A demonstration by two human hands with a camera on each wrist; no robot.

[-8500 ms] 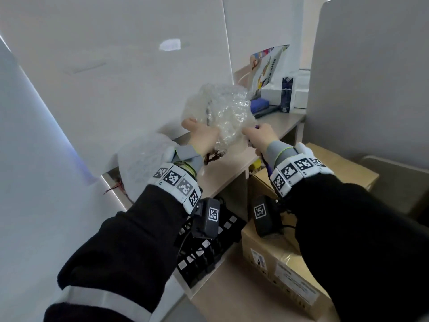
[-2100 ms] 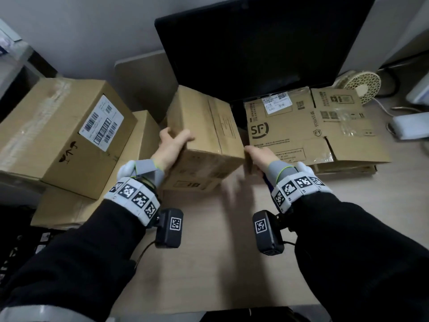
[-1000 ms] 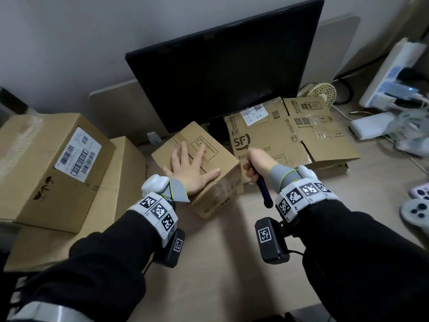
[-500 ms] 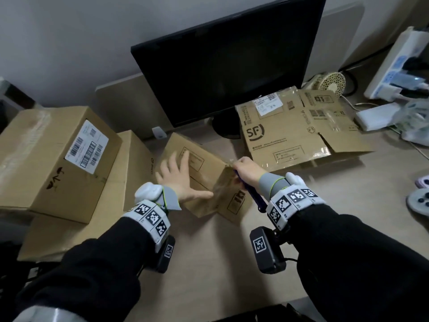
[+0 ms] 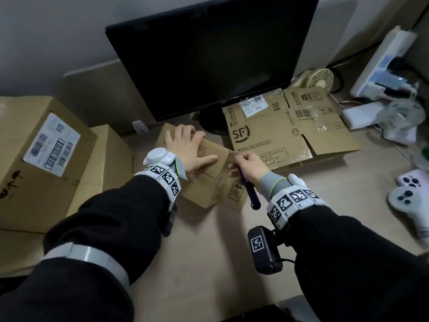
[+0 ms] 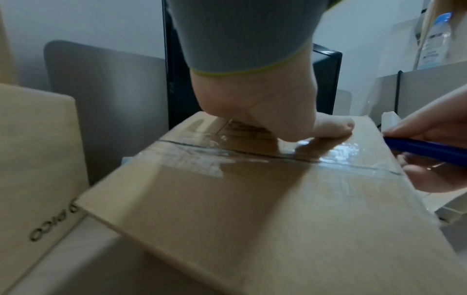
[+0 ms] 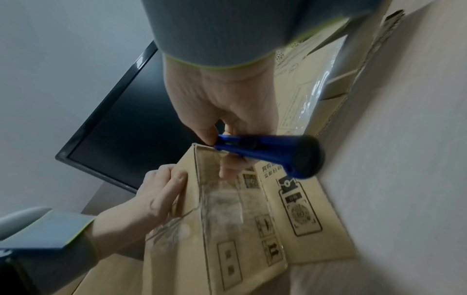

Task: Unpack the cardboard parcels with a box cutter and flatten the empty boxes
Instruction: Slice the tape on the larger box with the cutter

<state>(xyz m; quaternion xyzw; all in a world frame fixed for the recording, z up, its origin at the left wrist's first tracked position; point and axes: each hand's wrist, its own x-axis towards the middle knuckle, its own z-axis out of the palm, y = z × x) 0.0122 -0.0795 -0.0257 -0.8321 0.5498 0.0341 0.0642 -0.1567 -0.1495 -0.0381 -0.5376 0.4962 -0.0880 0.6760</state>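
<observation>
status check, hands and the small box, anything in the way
Left hand flat on small taped box. Right hand grips blue box cutter at its taped corner. Tape uncut; nothing blocking.

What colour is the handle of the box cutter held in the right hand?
Blue, with a dark butt end; the box cutter shows best in the right wrist view, gripped by the right hand.

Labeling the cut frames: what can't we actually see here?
- Box cutter blade: hidden in all three views by the right hand and the corner of the small box.
- Small box contents: sealed, clear tape over the seam.
- Left hand fingers: hidden by the palm in the left wrist view.
- Big box label text: blurred in the head view.
- Game controller: blurred near the head view's right edge.
</observation>
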